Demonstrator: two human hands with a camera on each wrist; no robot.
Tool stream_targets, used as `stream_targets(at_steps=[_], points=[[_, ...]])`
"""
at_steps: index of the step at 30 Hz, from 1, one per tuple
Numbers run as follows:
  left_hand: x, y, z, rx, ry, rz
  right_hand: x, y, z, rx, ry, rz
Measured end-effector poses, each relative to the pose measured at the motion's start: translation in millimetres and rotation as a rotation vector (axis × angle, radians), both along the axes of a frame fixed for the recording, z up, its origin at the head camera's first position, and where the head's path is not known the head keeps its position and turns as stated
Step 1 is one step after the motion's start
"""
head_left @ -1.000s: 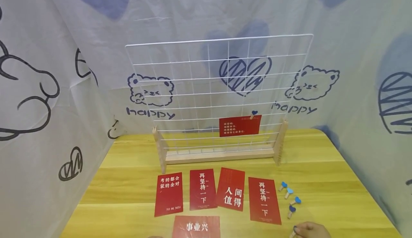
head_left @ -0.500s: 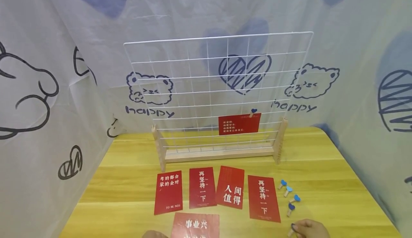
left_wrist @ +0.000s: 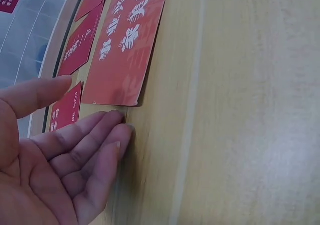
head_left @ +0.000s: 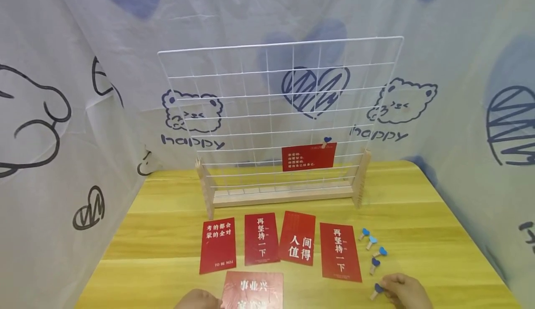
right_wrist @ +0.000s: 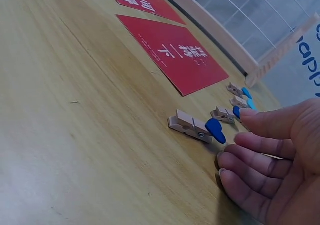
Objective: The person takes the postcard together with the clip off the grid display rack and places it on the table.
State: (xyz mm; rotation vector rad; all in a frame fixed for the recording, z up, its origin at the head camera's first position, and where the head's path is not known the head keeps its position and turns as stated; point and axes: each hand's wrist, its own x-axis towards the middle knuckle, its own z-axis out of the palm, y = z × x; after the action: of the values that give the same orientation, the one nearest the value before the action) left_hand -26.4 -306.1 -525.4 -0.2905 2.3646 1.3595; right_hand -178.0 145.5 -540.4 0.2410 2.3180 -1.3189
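In the left wrist view my left hand (left_wrist: 70, 160) has loosely bent fingers and holds nothing. Its fingertips lie just short of the corner of a red card (left_wrist: 127, 55) with white lettering. My right hand (right_wrist: 275, 160) has its thumb and fingers apart around the blue heart end of a wooden clothespin (right_wrist: 192, 127), which lies on the table. No grip on it shows. The head view has both hands at the bottom edge: the left hand (head_left: 198, 299) beside the nearest red card (head_left: 252, 292), the right hand (head_left: 406, 291) beside the clothespin (head_left: 377, 290).
Several clothespins with blue hearts (head_left: 372, 242) lie in a line beyond the right hand. A row of red cards (head_left: 261, 239) lies before a white wire grid (head_left: 269, 114) in a wooden stand (head_left: 284, 196). One red card (head_left: 309, 158) hangs from it by a heart clothespin.
The left hand has come further into view, up to the side of the nearest card. The right fingertips, which overlapped the clothespin's heart, now leave more of it showing. The head view has tilted down slightly.
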Motion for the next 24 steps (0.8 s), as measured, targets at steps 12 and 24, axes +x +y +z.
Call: stream_targets(at_steps=[12,24], points=[[-12.9,-9.4,12.6,0.348,-0.009,0.139,-15.8,0.9,13.2,0.0,0.043,0.075],[-45.3,1.1,30.0,0.448,0.091,0.209,-24.4,-23.7,33.5,-0.103,0.134,0.057]])
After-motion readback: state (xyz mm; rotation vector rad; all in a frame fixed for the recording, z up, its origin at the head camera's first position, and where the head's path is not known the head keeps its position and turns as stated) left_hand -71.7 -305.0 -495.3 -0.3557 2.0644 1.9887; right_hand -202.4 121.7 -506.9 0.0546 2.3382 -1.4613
